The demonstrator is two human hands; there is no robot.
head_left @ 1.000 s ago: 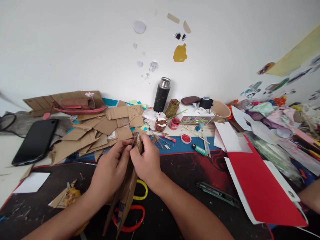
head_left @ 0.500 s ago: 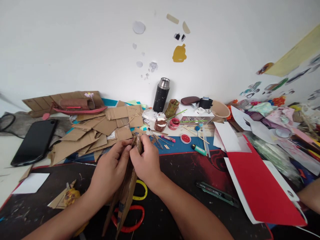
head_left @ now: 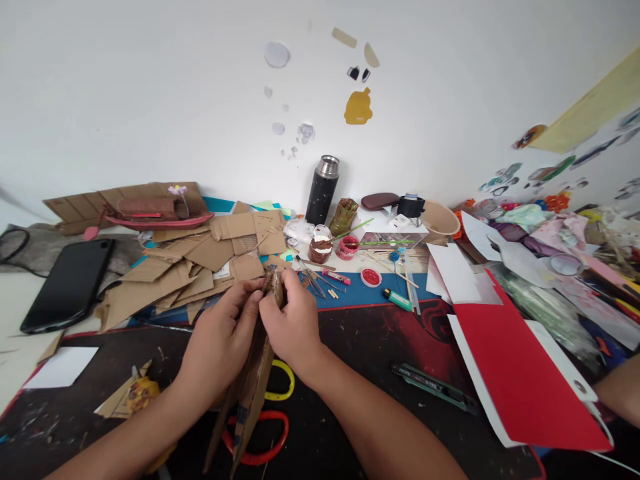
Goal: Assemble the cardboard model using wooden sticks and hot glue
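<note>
Both hands pinch the far end of a long folded piece of cardboard [head_left: 253, 397], whose two sides run back toward me. My left hand [head_left: 225, 330] grips its left side, thumb and fingers pressed together at the tip. On the right side, my right hand [head_left: 293, 320] is closed with the thumb along the top edge. Under the cardboard lie scissors with a yellow handle loop [head_left: 281, 381] and a red handle loop [head_left: 263, 437]; their blades are hidden. By my left forearm sits a yellowish lump [head_left: 143, 393] on a cardboard scrap.
Cardboard pieces [head_left: 195, 267] are heaped at the back left, beside a red model boat [head_left: 160, 217] and a black phone [head_left: 70, 287]. A black flask [head_left: 323, 190] stands near paint jars [head_left: 320, 248]. To the right lie a utility knife [head_left: 435, 389] and a red sheet [head_left: 530, 380].
</note>
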